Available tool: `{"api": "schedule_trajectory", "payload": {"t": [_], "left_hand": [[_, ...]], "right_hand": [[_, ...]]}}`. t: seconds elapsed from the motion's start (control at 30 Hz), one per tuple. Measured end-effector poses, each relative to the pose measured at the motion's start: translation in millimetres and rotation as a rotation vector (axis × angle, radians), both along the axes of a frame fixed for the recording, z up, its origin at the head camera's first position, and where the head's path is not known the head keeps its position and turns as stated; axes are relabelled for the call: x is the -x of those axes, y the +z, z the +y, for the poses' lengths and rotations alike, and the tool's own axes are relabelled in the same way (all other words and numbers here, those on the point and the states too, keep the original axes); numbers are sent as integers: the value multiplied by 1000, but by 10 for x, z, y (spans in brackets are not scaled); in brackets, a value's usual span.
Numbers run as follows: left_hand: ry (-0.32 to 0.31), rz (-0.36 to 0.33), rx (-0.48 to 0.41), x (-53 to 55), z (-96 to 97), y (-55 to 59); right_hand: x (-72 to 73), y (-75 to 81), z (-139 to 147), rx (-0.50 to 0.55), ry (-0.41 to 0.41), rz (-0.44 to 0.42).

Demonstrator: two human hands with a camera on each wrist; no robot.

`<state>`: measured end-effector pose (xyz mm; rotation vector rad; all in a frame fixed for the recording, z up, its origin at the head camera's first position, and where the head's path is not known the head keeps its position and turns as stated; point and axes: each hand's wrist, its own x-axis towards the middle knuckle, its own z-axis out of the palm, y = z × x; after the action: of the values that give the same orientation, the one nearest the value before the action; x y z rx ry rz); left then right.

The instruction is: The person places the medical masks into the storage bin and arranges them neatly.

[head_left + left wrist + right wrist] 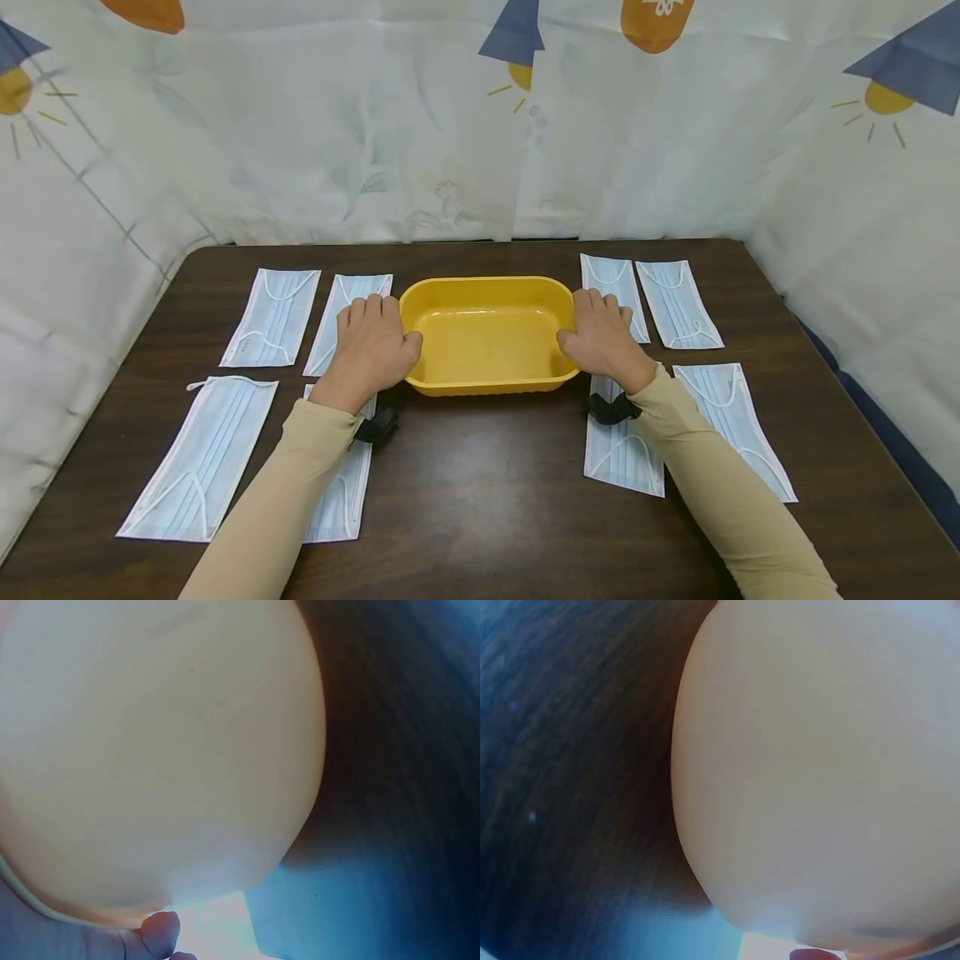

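Together, curled hands (371,346) (603,335) grip a yellow tray (491,343).

Head view looks from above, forward and down over the table (480,500); 2 wrist views, very near, share its tray (491,337).

Dark brown wood-grain desk (480,500), far corners rounded. Eight pale-blue pleated face masks (206,458) with white ear loops lie on it, four left, four right. Yellow rounded-rectangular tray (491,346) between groups; contact with desk unclear.
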<state>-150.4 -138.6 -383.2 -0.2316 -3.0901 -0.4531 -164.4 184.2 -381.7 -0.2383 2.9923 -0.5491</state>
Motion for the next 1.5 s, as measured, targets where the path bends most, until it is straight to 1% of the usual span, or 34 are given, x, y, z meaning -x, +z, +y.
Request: {"api": "schedule_trajectory", "payload": {"t": [0.2, 0.3, 0.43, 0.77, 1.0, 1.27, 1.5], "left_hand": [[0, -5, -4, -4, -3, 3], [2, -7, -1, -6, 3, 0], [2, -1, 3, -10, 11, 0], [8, 18, 2, -17, 12, 14], [6, 26, -4, -5, 3, 12], [-5, 32, -12, 15, -7, 9], [-1, 25, -14, 10, -18, 26]], "right_hand": [[5, -2, -2, -6, 2, 7], [1, -15, 0, 5, -3, -3], [-7, -24, 3, 21, -12, -16], [-5, -22, 19, 22, -6, 7], [7, -6, 25, 33, -13, -4], [20, 1, 43, 122, -34, -48], [45, 45, 59, 168, -15, -97]]}}
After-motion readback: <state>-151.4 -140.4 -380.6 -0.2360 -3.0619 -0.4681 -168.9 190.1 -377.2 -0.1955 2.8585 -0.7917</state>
